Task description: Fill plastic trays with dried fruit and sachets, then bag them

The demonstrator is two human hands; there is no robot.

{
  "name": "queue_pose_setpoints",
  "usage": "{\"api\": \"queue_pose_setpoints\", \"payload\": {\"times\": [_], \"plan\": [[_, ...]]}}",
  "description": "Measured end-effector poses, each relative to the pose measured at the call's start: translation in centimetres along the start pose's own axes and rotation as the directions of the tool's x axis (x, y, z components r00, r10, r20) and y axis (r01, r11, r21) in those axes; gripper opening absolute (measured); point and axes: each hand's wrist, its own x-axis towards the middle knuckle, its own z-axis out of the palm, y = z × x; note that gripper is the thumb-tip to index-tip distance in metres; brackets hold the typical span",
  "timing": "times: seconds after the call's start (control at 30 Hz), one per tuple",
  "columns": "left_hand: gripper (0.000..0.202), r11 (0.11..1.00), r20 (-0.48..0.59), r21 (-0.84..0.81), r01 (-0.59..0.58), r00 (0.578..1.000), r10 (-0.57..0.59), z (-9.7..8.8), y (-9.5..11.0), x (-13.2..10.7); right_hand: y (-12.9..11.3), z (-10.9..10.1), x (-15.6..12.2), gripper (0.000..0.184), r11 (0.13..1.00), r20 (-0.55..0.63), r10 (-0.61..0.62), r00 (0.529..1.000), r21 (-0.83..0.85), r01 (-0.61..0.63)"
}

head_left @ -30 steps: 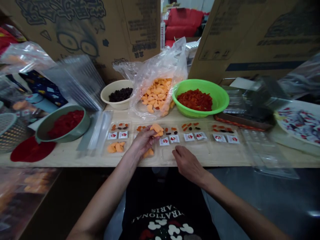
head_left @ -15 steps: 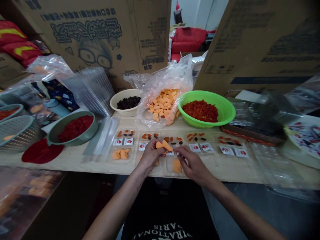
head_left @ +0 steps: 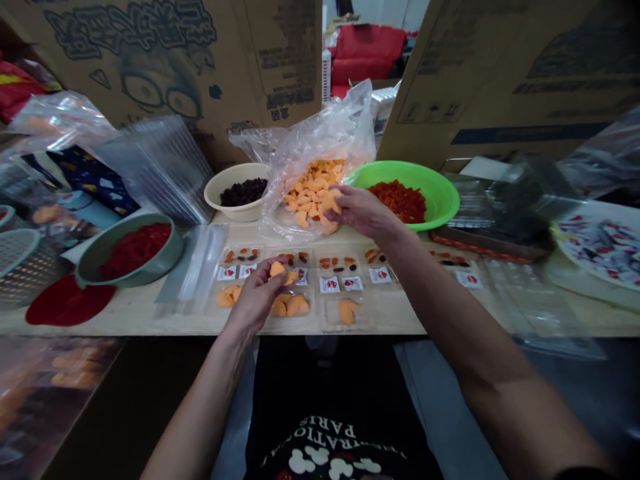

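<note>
The left hand (head_left: 257, 297) is curling its fingers around dried orange pieces (head_left: 278, 269) above a clear plastic tray (head_left: 370, 313), and the right hand (head_left: 361, 211) is pinching one piece (head_left: 333, 200) over the clear bag (head_left: 295, 207). Three lower compartments are filled; further right, only sachets (head_left: 380, 275) are showing so far.

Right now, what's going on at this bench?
A person is working with both hands. Their right hand holds a flat orange fruit piece over a clear plastic bag of similar pieces. Their left hand grips more orange pieces above a clear plastic compartment tray, which already holds orange pieces and small white sachets.
</note>
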Motion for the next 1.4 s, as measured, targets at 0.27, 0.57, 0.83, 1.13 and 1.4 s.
{"api": "queue_pose_setpoints", "payload": {"times": [0.27, 0.57, 0.83, 1.13, 1.4], "plan": [[0.030, 0.351, 0.487, 0.583, -0.733, 0.661, 0.571, 3.9, -5.9, -4.7, 2.7, 0.9, -10.1, 0.038, 0.572, 0.359, -0.125, 0.925, -0.736, 0.363], [0.055, 0.128, 0.739, 0.631, -0.765, 0.643, 0.201, 3.0, -8.7, -4.9, 9.7, -0.4, -21.2, 0.062, 0.358, 0.475, -0.032, 0.879, -0.816, 0.454], [0.051, 0.059, 0.646, 0.763, -0.644, 0.763, -0.023, 3.7, -6.8, -4.3, 12.4, -0.5, -20.8, 0.074, 0.293, 0.428, -0.128, 0.895, -0.846, 0.446], [0.025, 0.413, 0.132, 0.868, -0.275, 0.931, 0.341, 2.8, 1.1, 13.1, 2.7, 0.9, -1.1, 0.044, 0.349, 0.343, -0.189, 0.920, -0.852, 0.390], [0.048, 0.600, -0.121, 0.799, -0.041, 0.966, 0.228, 3.5, -2.4, 23.3, 4.8, 3.2, 12.4, 0.045, 0.457, -0.001, 0.033, 0.999, -0.889, -0.016]]}}
